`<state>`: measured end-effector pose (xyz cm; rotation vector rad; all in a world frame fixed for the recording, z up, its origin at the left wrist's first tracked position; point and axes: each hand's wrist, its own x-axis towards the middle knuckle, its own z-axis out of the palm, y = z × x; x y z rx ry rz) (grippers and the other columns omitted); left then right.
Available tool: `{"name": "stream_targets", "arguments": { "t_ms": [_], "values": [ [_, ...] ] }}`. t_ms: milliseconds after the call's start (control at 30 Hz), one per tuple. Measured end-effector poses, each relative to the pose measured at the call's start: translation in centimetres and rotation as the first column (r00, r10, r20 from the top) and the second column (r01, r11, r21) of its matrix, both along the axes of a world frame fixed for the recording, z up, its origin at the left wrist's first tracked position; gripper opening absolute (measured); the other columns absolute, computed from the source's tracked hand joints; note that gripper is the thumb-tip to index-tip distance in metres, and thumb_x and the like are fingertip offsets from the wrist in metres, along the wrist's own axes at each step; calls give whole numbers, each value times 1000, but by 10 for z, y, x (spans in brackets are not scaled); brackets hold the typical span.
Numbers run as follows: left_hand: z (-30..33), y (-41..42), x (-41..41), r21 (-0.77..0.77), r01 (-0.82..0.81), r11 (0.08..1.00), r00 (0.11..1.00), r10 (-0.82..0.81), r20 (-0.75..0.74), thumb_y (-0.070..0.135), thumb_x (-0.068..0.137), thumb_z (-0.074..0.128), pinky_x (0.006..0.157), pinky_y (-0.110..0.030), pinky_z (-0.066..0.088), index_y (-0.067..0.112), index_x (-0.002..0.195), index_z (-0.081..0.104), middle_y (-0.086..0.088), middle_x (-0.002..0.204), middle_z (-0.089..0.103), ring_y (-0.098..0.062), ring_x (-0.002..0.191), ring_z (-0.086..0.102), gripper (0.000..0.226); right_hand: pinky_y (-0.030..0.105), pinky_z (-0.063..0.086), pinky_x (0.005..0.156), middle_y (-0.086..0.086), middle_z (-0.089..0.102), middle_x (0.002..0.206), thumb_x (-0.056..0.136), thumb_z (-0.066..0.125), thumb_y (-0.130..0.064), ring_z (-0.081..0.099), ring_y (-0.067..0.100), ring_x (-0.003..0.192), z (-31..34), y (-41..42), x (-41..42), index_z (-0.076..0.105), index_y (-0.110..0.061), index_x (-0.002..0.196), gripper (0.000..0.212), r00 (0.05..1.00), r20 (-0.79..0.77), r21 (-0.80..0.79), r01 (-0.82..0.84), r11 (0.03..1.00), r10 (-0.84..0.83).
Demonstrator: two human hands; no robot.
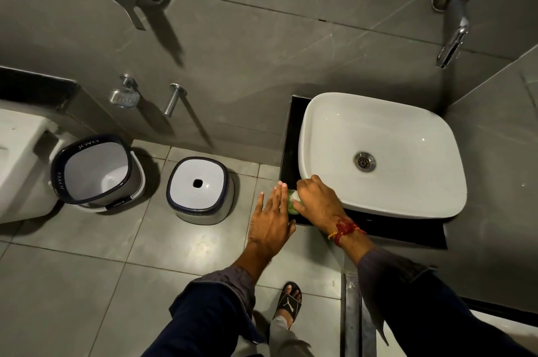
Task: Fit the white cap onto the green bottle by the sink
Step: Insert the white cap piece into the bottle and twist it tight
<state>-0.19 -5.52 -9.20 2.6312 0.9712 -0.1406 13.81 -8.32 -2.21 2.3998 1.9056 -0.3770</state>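
1 green bottle stands on the black bench at the sink's 7 o'clock corner, white cap on top. Right hand grip is closed around the cap; left hand lies flat, fingers spread, against the bottle's 9 o'clock side.

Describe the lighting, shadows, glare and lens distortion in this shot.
Head view: light from above throws long shadows of the wall fittings down the grey wall; a bright glare patch on the floor tile; wide-angle bending curves the tile lines; the green bottle is mostly hidden by the right hand.
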Motion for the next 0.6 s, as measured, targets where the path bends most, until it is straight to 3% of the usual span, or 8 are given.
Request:
{"name": "stream_targets", "arguments": {
  "t_ms": [100,333,433,533,600],
  "values": [
    [1,-1,-1,-1,10,1000,1000,-10,-5,47,100,46,123,-51,14,2,156,-2,-17,166,2,-28,153,9,86,35,54,82,15,68,114,93,64,-30,59,27,107,-4,0,-4,59,-3,116,35,999,-20,-32,50,998,-50],
    [6,-10,0,-33,2,999,998,-4,-61,49,102,43,125,-49,6,4,156,-8,-16,166,-9,-28,153,-3,86,36,57,76,17,74,97,99,52,-41,69,29,89,-4,1,-22,67,-2,101,42,978,27,-9,205,979,-205],
    [8,-11,0,-26,9,1000,998,-11,-64,48,103,44,125,-48,3,5,155,-9,-17,166,-8,-29,153,-3,86,37,59,76,16,72,97,95,54,-50,68,30,87,-3,-5,-25,66,-4,102,48,938,-96,79,340,937,-333],
    [9,-11,0,-34,4,999,998,-6,-57,47,103,45,125,-49,4,4,155,-11,-17,165,-8,-29,153,-3,87,40,55,96,15,61,124,91,65,-34,60,30,112,-4,-20,-23,51,-7,133,52,970,-176,123,192,974,-169],
    [9,-11,0,-39,-8,999,998,5,-58,46,102,47,125,-49,6,1,154,-12,-17,165,-8,-29,153,0,91,38,53,99,12,57,127,87,69,-16,56,27,117,-7,-25,-18,50,-9,134,51,988,-153,116,52,992,-34]
  ]
}}
